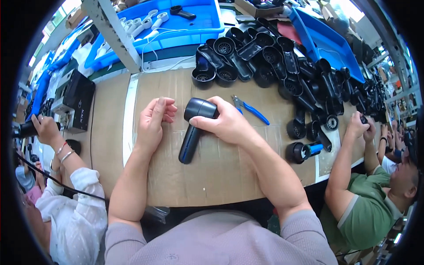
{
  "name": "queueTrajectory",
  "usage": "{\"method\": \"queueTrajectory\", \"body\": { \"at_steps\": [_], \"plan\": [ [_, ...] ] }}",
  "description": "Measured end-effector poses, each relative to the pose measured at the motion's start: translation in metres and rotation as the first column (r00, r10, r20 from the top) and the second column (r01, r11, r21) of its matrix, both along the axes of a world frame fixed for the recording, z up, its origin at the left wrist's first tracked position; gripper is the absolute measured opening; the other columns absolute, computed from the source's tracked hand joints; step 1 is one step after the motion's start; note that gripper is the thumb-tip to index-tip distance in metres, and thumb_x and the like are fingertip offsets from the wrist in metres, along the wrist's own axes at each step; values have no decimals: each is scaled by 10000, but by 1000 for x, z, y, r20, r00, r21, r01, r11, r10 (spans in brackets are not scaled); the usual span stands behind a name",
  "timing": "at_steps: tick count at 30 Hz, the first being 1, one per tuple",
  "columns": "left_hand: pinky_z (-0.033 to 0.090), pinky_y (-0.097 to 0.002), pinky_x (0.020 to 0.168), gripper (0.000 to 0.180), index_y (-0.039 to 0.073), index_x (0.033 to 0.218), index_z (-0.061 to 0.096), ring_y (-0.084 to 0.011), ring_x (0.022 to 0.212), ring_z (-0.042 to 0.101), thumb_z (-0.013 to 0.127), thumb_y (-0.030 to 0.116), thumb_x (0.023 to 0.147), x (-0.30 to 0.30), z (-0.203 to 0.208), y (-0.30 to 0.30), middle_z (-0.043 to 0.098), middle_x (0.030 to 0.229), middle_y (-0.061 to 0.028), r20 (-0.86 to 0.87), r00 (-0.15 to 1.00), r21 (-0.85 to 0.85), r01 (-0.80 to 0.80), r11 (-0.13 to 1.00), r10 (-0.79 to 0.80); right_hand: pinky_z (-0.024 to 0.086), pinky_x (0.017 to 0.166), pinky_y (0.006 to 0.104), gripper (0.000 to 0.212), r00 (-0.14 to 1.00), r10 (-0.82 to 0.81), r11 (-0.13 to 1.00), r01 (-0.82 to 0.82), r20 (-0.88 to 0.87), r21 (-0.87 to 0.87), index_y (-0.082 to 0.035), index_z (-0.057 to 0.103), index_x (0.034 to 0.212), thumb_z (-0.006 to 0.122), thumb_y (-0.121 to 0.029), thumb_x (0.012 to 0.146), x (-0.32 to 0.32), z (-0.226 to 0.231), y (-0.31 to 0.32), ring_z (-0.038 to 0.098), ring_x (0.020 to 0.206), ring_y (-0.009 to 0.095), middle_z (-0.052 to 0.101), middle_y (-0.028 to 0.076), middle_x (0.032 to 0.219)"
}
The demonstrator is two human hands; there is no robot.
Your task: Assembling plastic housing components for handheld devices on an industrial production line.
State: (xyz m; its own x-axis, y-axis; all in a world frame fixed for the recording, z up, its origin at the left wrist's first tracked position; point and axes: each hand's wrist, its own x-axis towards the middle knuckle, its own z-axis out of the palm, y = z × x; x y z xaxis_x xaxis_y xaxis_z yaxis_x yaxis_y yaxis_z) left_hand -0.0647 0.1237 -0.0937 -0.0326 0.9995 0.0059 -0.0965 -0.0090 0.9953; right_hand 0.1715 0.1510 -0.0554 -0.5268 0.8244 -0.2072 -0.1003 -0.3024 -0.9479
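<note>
Probably for steadiness, the black gadget point(190, 138) is clamped head-end by the right hand point(232, 123) (left hand point(153, 117)'s empty, half-curled).

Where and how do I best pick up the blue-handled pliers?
I'd go for the blue handles, coming from the right. The pliers lie on the table, tip pointing away, handles slanting back rightward; your right hand, holding a black device, is just left.
</note>
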Motion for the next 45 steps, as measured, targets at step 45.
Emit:
{"method": "queueTrajectory", "body": {
  "at_steps": [45],
  "plan": [
    [501,-191,703,376,-16,1286,625,-94,791,637,760,16,937,11,30,-13,708,955,-59,-128,873,-195,443,875,-471,580,811,294,420,999,38,987,-37,-3,155,-1,652,1250,828,-105,883,-7,-33,0,703,883,184,748,109,1026]
  ]
}}
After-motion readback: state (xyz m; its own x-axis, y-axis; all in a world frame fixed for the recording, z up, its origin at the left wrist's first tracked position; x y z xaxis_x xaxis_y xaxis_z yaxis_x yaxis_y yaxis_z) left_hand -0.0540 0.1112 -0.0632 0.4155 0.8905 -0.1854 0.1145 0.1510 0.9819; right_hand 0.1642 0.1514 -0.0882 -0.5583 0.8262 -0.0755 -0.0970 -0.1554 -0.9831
